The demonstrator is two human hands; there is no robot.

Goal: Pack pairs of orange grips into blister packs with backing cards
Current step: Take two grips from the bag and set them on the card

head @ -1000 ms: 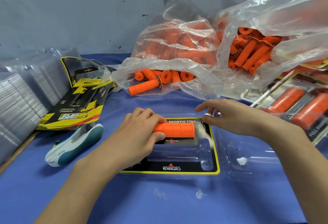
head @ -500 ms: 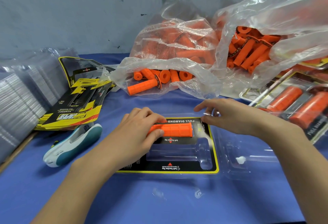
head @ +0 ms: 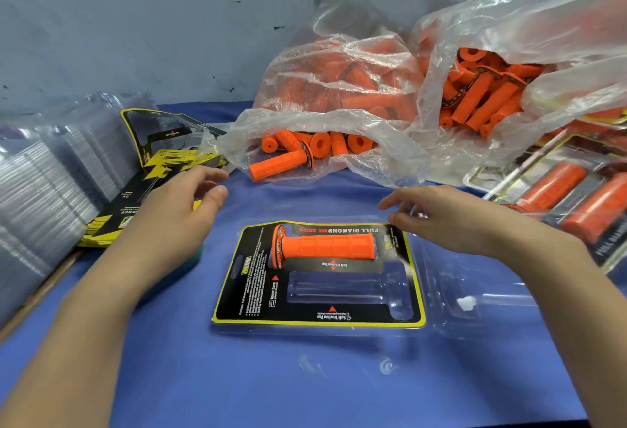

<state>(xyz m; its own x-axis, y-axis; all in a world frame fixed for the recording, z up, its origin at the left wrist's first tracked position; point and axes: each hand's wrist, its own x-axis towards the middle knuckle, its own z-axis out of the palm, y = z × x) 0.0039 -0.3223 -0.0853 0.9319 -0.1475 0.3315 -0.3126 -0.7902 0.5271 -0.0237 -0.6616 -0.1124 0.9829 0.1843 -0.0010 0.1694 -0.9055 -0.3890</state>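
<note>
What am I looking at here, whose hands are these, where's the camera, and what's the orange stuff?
No machine here: a person packs by hand, and the picture comes from a camera worn on their head, looking down. On the blue table lies a blister pack with its black-and-yellow card; one orange grip sits in its far half, and the near cavity is empty. Behind, clear bags hold loose grips. Spare cards lie left, finished packs right. The left hand hovers open, holding nothing; the right hand is at the pack's far right corner, hold unclear.
</note>
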